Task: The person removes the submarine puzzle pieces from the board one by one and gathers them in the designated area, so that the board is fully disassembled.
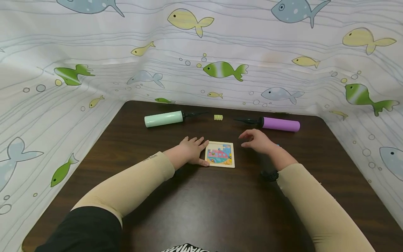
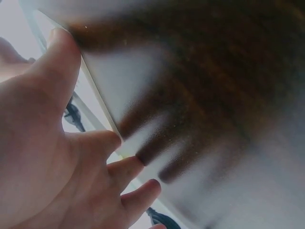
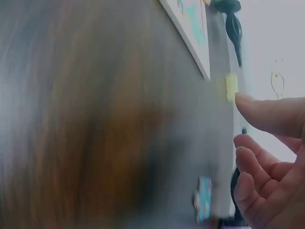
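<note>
A small square jigsaw puzzle (image 1: 219, 154) in a pale wooden frame lies flat on the table, its picture a pink submarine-like shape on blue. Pale board shows at its upper left. My left hand (image 1: 191, 151) is spread at the frame's left edge, with thumb and a fingertip right at the rim. To the right of the puzzle, my right hand (image 1: 258, 140) hovers with fingers loosely bent. Nothing sits between its thumb and fingers (image 3: 252, 164). Below those fingers, a blue patterned puzzle piece (image 3: 204, 198) lies on the table, mostly hidden by the wrist in the head view.
Along the back lie a mint green hand pump (image 1: 164, 119) and a purple hand pump (image 1: 281, 124), black nozzles pointing inward. Between them sits a small yellow notched block (image 1: 218, 117). A fish-print curtain (image 1: 189, 52) surrounds the dark wooden table (image 1: 201, 210).
</note>
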Available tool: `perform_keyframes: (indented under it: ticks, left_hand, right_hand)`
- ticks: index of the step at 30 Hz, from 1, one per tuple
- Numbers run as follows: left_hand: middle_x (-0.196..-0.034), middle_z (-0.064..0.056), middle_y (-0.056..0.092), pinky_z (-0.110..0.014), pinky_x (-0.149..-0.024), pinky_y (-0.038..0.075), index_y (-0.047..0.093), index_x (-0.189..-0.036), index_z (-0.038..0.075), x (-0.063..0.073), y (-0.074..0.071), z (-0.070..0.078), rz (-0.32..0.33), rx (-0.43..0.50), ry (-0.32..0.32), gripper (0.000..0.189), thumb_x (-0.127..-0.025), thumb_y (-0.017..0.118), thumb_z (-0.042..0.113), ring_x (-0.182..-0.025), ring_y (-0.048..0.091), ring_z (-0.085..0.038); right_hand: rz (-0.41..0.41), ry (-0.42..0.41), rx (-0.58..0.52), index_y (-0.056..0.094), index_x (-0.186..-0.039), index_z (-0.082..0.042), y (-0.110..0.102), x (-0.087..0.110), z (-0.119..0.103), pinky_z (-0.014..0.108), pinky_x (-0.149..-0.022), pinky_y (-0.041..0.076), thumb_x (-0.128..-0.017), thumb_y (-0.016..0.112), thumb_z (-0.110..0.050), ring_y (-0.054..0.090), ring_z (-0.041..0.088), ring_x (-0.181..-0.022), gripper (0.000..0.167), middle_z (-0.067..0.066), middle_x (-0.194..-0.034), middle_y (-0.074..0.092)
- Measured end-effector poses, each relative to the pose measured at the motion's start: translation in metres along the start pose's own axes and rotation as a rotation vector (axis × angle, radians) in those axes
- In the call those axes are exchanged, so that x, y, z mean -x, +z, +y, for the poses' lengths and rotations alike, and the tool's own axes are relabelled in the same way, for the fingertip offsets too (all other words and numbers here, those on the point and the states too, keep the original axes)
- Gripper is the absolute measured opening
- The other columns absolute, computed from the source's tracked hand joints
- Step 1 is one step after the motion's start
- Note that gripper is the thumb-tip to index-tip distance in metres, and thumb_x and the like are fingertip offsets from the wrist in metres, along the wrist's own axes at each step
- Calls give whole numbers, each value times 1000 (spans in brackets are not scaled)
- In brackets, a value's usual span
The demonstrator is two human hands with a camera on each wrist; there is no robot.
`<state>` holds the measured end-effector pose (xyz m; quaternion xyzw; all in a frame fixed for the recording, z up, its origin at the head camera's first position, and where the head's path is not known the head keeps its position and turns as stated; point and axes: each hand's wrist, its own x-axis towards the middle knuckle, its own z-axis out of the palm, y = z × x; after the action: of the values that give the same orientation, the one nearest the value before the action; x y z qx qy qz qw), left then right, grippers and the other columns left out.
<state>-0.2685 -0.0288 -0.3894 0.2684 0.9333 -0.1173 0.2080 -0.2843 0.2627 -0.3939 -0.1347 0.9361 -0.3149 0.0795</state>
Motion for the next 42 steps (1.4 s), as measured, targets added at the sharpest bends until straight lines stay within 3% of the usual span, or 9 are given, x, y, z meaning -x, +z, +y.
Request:
perform_keyframes:
  ticks: [12,26,36,42]
  left_hand:
    - [-165,-5,6,-53,-117,11,5,-161,22,2,-1,3,2,15,-9,103,-85,45,79,-149,14,-29]
    - [-165,-5,7,-53,-117,10,6,-161,24,-5,0,-1,20,18,6,104,-83,46,80,-149,10,-29]
    - [-165,-1,8,-55,-116,10,16,-159,36,-5,1,3,81,-15,130,84,-89,50,68,-150,9,-27]
    - [-165,-1,11,-55,-116,10,14,-159,38,-7,1,6,64,-32,133,82,-90,49,68,-149,11,-27]
  right_hand:
    - [-72,-1,-40,71,-113,-9,38,-14,-25,38,-75,45,-89,76,-14,51,28,-91,25,12,-106,56]
    - [-42,-41,11,67,-104,-9,44,-17,-28,37,-74,42,-85,80,-14,49,26,-87,24,11,-99,53]
    - [-61,-111,-8,69,-97,-9,46,-16,-30,38,-73,43,-88,76,-9,47,25,-84,11,11,-96,51]
    - [-84,-91,-4,69,-92,-10,46,-16,-28,38,-74,43,-90,75,-10,48,25,-85,7,11,-96,50]
